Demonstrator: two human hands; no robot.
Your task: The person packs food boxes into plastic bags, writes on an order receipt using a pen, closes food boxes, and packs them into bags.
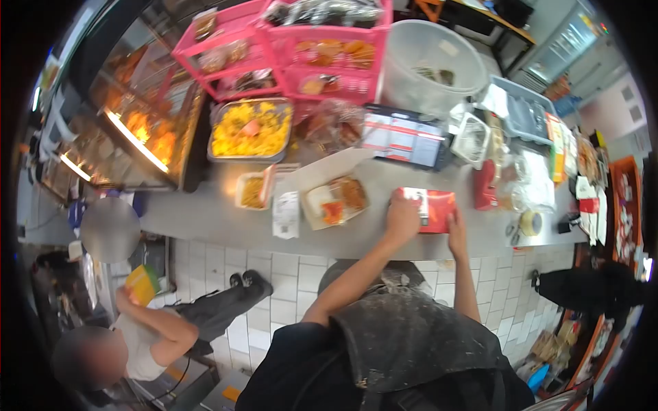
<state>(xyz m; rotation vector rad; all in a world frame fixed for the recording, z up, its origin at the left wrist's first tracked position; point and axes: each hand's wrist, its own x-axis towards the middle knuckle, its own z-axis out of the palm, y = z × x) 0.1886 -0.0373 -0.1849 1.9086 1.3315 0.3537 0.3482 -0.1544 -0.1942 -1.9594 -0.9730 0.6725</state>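
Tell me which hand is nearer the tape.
Right: the right hand, at the right end of the red box, is just left of the tape; the left hand, at the box's left end, is farther left.

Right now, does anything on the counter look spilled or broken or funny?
Nothing stands out. I see no clear spill on the counter; the larger open box holds its food, and the left hand and right hand are on the red box. Blurry edges are hard to check.
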